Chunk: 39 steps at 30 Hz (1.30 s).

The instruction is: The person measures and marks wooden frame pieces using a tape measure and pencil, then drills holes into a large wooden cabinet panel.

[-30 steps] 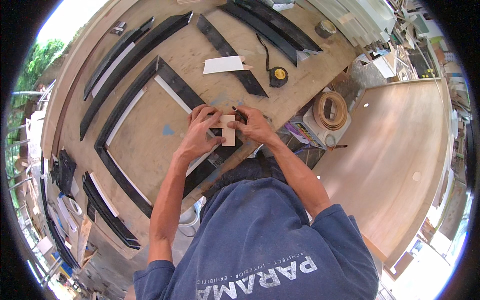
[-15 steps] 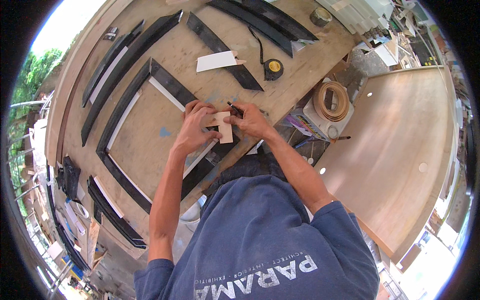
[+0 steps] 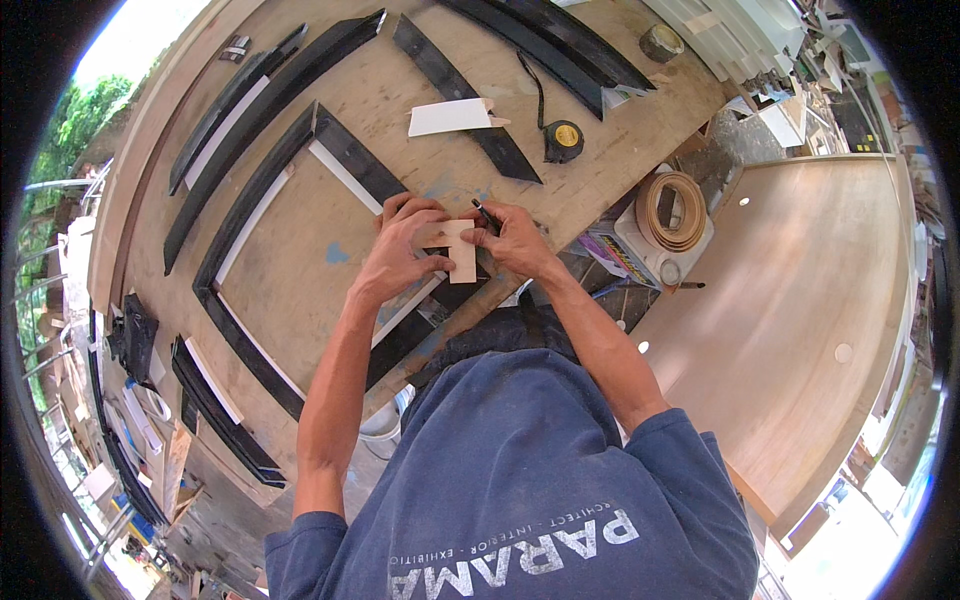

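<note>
Both hands meet at the near right corner of a black frame (image 3: pixel 250 215) with white inner edges, on the wooden workbench (image 3: pixel 330 200). Over that corner lies a small pale wooden try-square-like piece (image 3: pixel 462 262), made of strips set at right angles. My left hand (image 3: pixel 400 255) is closed on its left side, thumb and fingers pressing it. Between the fingers of my right hand (image 3: pixel 515 243) sits a black pen (image 3: pixel 484 212), tilted up to the left. The right thumb rests on the wooden piece. The pen's tip is hidden.
Beyond the hands lie a tape measure (image 3: pixel 563 140), a white strip (image 3: pixel 448 117) across a black bar (image 3: pixel 470 100), and a tape roll (image 3: pixel 661 43). More black mouldings (image 3: pixel 280 130) are at the left. Right of the bench are a coiled edging roll (image 3: pixel 671 210) and a large wooden panel (image 3: pixel 790 300).
The view has shifted slightly, so the bench's things appear a little farther right. Both hands keep their places on the wooden piece, and the pen stays in the right hand.
</note>
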Tool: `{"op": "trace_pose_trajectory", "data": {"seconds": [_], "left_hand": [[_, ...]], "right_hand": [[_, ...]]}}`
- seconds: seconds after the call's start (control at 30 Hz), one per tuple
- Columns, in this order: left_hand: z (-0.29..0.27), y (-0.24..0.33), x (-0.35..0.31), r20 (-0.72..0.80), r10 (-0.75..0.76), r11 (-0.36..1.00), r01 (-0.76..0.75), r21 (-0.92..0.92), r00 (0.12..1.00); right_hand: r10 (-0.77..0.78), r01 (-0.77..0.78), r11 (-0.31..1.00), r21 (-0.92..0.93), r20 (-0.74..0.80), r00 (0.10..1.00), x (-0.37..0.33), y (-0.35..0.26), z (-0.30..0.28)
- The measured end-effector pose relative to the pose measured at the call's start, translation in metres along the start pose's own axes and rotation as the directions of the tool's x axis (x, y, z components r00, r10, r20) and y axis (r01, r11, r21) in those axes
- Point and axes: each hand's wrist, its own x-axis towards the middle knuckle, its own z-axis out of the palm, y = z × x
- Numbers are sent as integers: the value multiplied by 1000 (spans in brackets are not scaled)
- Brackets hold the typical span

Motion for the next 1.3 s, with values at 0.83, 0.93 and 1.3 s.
{"op": "trace_pose_trajectory", "data": {"seconds": [0.83, 0.93, 1.3], "left_hand": [[-5, -12, -2, 72, 98, 991, -104, 86, 993], [-1, -13, 0, 56, 106, 989, -111, 101, 993], [7, -20, -3, -25, 176, 984, -175, 24, 984]], "right_hand": [[218, -104, 928, 356, -295, 930, -28, -25, -41], [218, -114, 937, 330, -297, 930, -40, -20, -47], [170, -107, 968, 226, -280, 945, -32, -4, -8]]}}
